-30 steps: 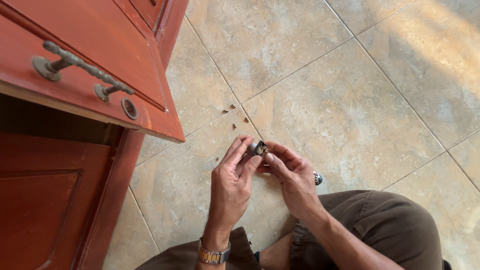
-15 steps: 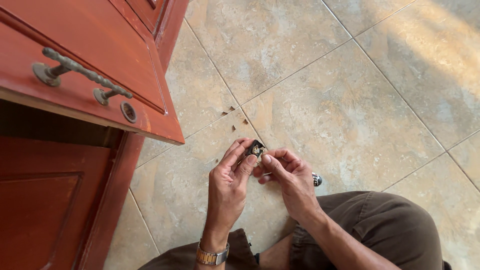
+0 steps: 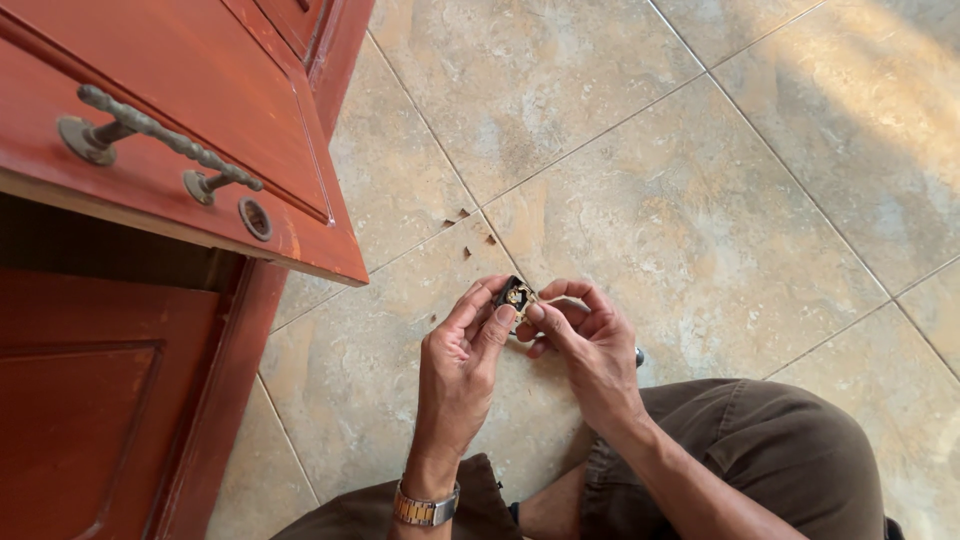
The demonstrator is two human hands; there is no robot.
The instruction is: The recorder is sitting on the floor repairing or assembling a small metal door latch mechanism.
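My left hand [image 3: 462,365] and my right hand [image 3: 585,345] meet over the tiled floor and pinch a small black and brass lock part [image 3: 514,295] between their fingertips. The left thumb and forefinger grip its left side, the right fingers its right side. A metal wristwatch [image 3: 425,505] sits on my left wrist. Under my right hand a slim dark tool tip [image 3: 638,355] pokes out on the floor; the rest of it is hidden.
A red wooden drawer front [image 3: 170,120] with a metal handle [image 3: 160,135] and a round keyhole [image 3: 254,217] stands pulled out at upper left, above a red cabinet door [image 3: 90,400]. Small wood chips [image 3: 462,218] lie on the beige tiles [image 3: 700,180]. My knee in brown trousers [image 3: 790,460] is at lower right.
Both hands shifted slightly downward and closed tighter round the small lock part. The drawer and floor look the same.
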